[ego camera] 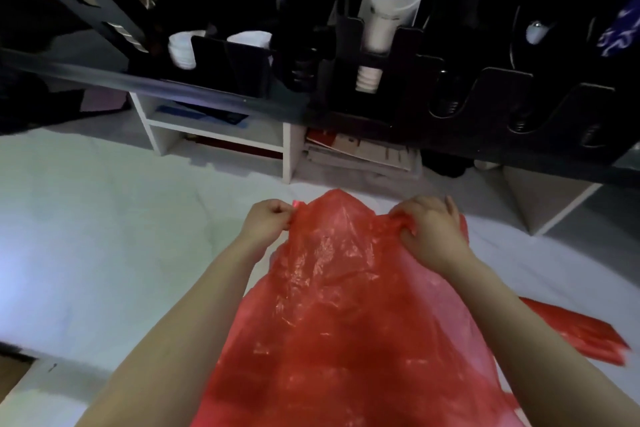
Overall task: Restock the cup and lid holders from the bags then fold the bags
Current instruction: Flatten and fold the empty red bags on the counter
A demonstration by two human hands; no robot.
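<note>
White wrinkly surface (104, 236) fills the lower half, floor or sheet, hard to say, and the lighting is pretty dim. Front and centre is a red plastic bag (332, 288), thin and crinkly, stretched out away from the person with its far edge held up between both hands and the rest trailing back toward the bottom of the shot. The left hand (266, 220) is curled into a tight fist and pinches the bag's far left corner between thumb and fingers. The right hand (433, 232) is on the far right corner, knuckles up, fingers curled down and bunching the plastic under them, so both hands have a proper grip on it. Off to the right a second bag (571, 333), also red, lies flat on the surface as a long strip, poking out from under the right forearm. Up top there's a black rack (415, 73) sitting on a dark counter. A tall stack of white cups (391, 0) lies in one of its middle slots, and further left a couple of piles of white lids (181, 48) sit in smaller compartments. Under the counter there's a white shelf (221, 121) with something blue on it, and just right of that a heap of flattened cardboard (363, 152). The rack's far right end is too dark and blurry to make out.
</note>
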